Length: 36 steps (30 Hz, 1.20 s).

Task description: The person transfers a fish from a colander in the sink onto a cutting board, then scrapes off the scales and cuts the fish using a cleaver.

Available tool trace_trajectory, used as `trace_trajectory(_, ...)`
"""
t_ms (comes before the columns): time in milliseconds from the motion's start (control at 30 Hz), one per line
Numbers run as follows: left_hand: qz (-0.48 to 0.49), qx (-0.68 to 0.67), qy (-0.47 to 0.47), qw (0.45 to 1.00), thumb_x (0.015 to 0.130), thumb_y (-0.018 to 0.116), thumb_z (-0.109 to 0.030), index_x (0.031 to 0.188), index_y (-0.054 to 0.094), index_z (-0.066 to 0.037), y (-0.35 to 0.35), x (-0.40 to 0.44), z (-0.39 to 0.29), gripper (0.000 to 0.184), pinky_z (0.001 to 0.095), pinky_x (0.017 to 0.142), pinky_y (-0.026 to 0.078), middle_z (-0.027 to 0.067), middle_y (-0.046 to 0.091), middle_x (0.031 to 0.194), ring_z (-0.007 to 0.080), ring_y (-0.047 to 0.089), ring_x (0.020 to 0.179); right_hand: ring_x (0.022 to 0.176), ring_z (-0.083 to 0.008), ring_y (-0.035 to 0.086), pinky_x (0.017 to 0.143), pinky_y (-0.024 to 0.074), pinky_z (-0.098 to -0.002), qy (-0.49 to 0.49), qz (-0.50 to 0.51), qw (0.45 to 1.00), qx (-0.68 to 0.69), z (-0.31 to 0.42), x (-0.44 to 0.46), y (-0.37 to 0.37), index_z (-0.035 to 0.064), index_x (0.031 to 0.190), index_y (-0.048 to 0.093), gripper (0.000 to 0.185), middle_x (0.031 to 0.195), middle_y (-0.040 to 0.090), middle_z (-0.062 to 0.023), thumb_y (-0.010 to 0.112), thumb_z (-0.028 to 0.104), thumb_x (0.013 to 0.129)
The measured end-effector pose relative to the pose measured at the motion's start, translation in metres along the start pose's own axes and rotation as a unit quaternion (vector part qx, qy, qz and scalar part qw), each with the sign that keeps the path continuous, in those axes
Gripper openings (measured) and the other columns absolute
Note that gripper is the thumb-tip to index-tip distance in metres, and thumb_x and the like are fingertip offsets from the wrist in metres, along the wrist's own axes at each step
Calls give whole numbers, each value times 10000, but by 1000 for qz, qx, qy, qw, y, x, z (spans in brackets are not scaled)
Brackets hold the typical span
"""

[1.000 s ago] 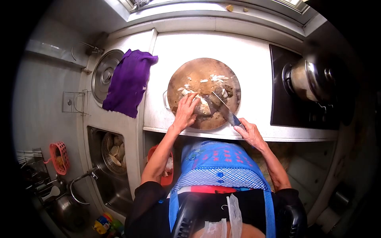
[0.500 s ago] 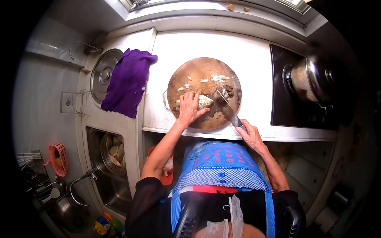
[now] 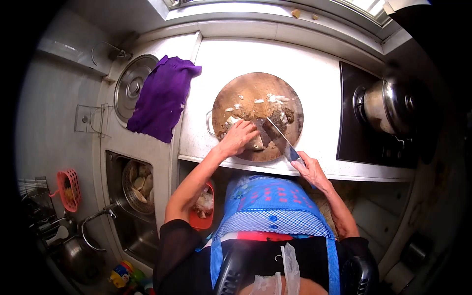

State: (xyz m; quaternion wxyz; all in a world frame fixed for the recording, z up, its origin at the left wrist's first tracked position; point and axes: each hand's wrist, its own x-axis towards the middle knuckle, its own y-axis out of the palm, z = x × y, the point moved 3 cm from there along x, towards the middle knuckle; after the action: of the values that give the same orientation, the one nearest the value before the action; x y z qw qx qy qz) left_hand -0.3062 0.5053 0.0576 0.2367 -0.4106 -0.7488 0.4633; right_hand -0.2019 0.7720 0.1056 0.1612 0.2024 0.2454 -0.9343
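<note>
A round wooden chopping board (image 3: 231, 93) lies on the white counter. On its near half is a pale fish (image 3: 257, 143), its head end pointing toward me and to the right. My left hand (image 3: 238, 138) lies over the fish's middle with fingers curled round it, hiding much of the body. In my right hand (image 3: 310, 169), at the board's near right edge, is the handle of a kitchen knife (image 3: 282, 140). The broad blade points away and left over the board, right of the fish. White scraps (image 3: 277, 98) and a dark clump (image 3: 288, 116) lie beyond it.
A purple cloth (image 3: 164, 98) partly covers a round metal lid (image 3: 132, 88) at left. Below, a sink (image 3: 140, 236) holds a colander (image 3: 129, 184) with pale pieces. A lidded pot (image 3: 378, 105) stands on the black hob (image 3: 348, 132) at right. A red container (image 3: 202, 222) sits below the counter edge.
The fish has turned so its head end points more toward me. My left hand has shifted with it, its fingers more bunched. The knife stays nearly in place; the view has tilted slightly.
</note>
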Motion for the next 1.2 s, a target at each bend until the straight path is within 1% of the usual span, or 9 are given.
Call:
trace_trajectory(33, 0, -1, -3, 1000, 601, 683, -21, 1212, 552, -49, 2, -6, -9, 626, 467, 1042, 330, 141, 484, 1268, 324, 450, 1206, 548, -99, 474, 516, 394, -285, 0, 3, 1000, -1, 1, -1, 0, 39, 1141, 581, 314, 586, 482, -14, 592, 274, 934)
trace_trajectory(100, -192, 20, -127, 973, 634, 657, -43, 1265, 526, -34, -1, -21, -28, 645, 491, 1066, 300, 182, 441, 1323, 366, 418, 1244, 615, -178, 547, 596, 443, -342, 54, 47, 997, 12, 1, -3, 2, 26, 1164, 574, 368, 661, 553, -114, 593, 304, 923)
trace_trajectory(167, -322, -89, -332, 882, 791, 633, -146, 1353, 444, -12, 11, -32, -42, 608, 495, 1073, 273, 239, 373, 1352, 411, 356, 1263, 602, -169, 538, 583, 440, -336, 25, 40, 999, 8, 0, -1, 6, 30, 1166, 575, 365, 660, 556, -110, 592, 306, 928)
trace_trajectory(233, -386, -162, -455, 786, 864, 627, -235, 1401, 359, 7, 34, -29, -45, 647, 502, 1076, 249, 250, 318, 1380, 413, 323, 1267, 585, -162, 528, 573, 440, -331, 38, 39, 998, 37, 1, 1, 10, 28, 1170, 574, 361, 653, 552, -94, 587, 303, 936)
trace_trajectory(333, -381, -84, -537, 748, 894, 602, -254, 1448, 263, 1, 65, -6, -41, 698, 521, 1063, 233, 247, 294, 1404, 408, 298, 1285, 560, -133, 516, 545, 433, -310, 40, 65, 994, 79, 5, 13, 12, 30, 1195, 563, 374, 619, 533, -69, 561, 317, 954)
trace_trajectory(667, -407, -14, -557, 724, 922, 454, -163, 1429, 338, -41, 86, 4, -33, 535, 514, 1050, 220, 188, 352, 1420, 362, 310, 1312, 524, -137, 519, 523, 433, -316, 10, 122, 991, 56, 5, 42, 1, 32, 1217, 531, 416, 563, 510, -59, 526, 368, 971)
trace_trajectory(1000, -395, -30, -592, 702, 927, 459, -151, 1413, 361, -47, 77, 13, -37, 506, 509, 1055, 221, 170, 368, 1419, 349, 309, 1323, 523, -156, 525, 531, 436, -335, 32, 152, 988, 15, 11, 51, -2, 53, 1237, 518, 414, 570, 518, -76, 530, 369, 971)
trace_trajectory(1067, -401, -48, -617, 675, 940, 453, -168, 1408, 363, -45, 76, 18, -38, 492, 513, 1055, 222, 172, 369, 1419, 353, 306, 1326, 503, -124, 526, 483, 431, -297, 18, 152, 988, 14, 14, 52, -3, 37, 1165, 509, 344, 584, 517, -37, 525, 328, 983)
trace_trajectory(1200, -419, -29, -608, 674, 947, 450, -173, 1416, 352, -45, 82, 19, -38, 496, 521, 1055, 219, 172, 366, 1422, 355, 305, 1324, 495, -146, 540, 479, 435, -317, 9, 143, 990, -2, 14, 52, 2, 41, 1158, 504, 334, 581, 530, -63, 524, 323, 981)
